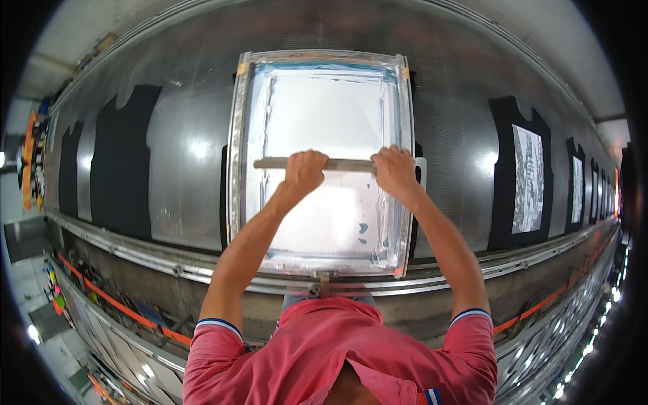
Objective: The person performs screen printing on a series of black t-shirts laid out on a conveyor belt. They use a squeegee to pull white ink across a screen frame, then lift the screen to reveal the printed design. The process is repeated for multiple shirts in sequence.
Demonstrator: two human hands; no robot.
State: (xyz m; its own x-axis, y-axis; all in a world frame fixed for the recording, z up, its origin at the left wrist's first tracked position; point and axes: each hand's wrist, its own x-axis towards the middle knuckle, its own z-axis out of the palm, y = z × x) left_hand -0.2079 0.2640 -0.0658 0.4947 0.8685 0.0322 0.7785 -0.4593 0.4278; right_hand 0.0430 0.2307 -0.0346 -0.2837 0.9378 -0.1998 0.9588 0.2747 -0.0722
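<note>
A rectangular screen frame with silvery edges lies before me on the long metal table, its inside coated in white ink with bluish borders and a few blue-grey flecks at lower right. A flat bar squeegee spans the screen crosswise at about mid-height. My left hand is closed around the bar left of its middle; my right hand grips its right end, near the frame's right side. Dark fabric edges show beside and behind the frame; whatever lies beneath the screen is hidden.
Black shirt pieces lie flat on the metal table to the left. To the right, a row of black shirts carries grey-and-white rectangular prints. A metal rail runs along the near edge, with an orange strip below.
</note>
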